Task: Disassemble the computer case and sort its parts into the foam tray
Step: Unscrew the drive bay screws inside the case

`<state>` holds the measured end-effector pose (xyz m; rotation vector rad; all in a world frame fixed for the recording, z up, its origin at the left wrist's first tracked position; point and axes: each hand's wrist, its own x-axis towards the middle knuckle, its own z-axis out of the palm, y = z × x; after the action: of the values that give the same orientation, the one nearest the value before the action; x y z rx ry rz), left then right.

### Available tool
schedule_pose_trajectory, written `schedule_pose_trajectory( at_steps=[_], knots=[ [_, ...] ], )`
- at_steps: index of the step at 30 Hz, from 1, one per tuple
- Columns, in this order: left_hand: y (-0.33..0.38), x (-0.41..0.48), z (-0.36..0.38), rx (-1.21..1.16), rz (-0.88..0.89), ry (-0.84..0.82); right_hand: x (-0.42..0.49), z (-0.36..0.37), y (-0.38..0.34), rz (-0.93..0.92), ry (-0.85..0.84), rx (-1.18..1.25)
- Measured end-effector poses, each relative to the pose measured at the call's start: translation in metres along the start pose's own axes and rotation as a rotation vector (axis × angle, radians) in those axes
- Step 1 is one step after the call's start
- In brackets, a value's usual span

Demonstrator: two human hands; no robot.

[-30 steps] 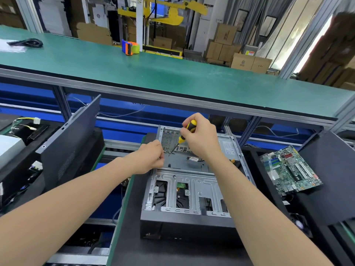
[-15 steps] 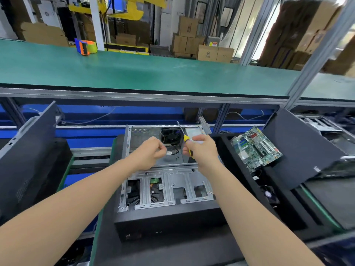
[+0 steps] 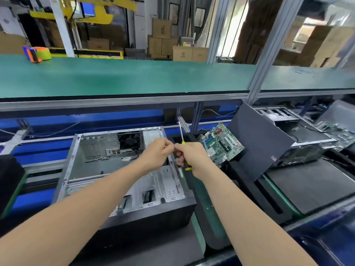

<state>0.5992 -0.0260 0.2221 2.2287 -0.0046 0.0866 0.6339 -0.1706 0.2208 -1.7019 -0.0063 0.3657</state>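
Presently: my right hand (image 3: pixel 194 158) grips the yellow-and-black-handled screwdriver (image 3: pixel 181 134), shaft up, over the open grey metal computer case's (image 3: pixel 96 166) right edge, beside the black foam tray (image 3: pixel 242 179); my left hand (image 3: pixel 156 152) is curled against it, contents untellable.

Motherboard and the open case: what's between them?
Head view: between case and motherboard, the right hand grips the screwdriver, shaft pointing up, over a dark pocket of the foam tray.
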Motion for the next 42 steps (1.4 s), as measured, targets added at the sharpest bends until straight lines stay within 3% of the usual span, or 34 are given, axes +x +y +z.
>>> schedule_pose_trajectory(
  at_steps=[5,10,15,21,25,28,34,42],
  knots=[
    [0.032,0.027,0.053,-0.022,0.035,-0.008,0.021,-0.068,0.004,0.031,-0.039,-0.019],
    [0.045,0.048,0.102,-0.018,-0.037,0.03,0.041,-0.124,0.018,0.078,-0.102,-0.065],
    [0.046,0.049,0.141,0.085,-0.13,0.078,0.061,-0.158,0.052,0.124,-0.198,-0.263],
    [0.04,0.034,0.187,0.239,-0.339,-0.029,0.078,-0.162,0.116,0.274,-0.312,-0.35],
    [0.029,0.022,0.214,0.335,-0.498,-0.243,0.075,-0.157,0.158,0.356,-0.378,-0.398],
    [0.023,0.017,0.229,0.469,-0.521,-0.367,0.07,-0.155,0.181,0.4,-0.368,-0.413],
    [0.003,0.006,0.246,0.456,-0.594,-0.329,0.065,-0.156,0.197,0.392,-0.349,-0.551],
    [0.005,0.006,0.247,0.394,-0.557,-0.239,0.063,-0.161,0.195,0.355,-0.345,-0.524]
  ],
)
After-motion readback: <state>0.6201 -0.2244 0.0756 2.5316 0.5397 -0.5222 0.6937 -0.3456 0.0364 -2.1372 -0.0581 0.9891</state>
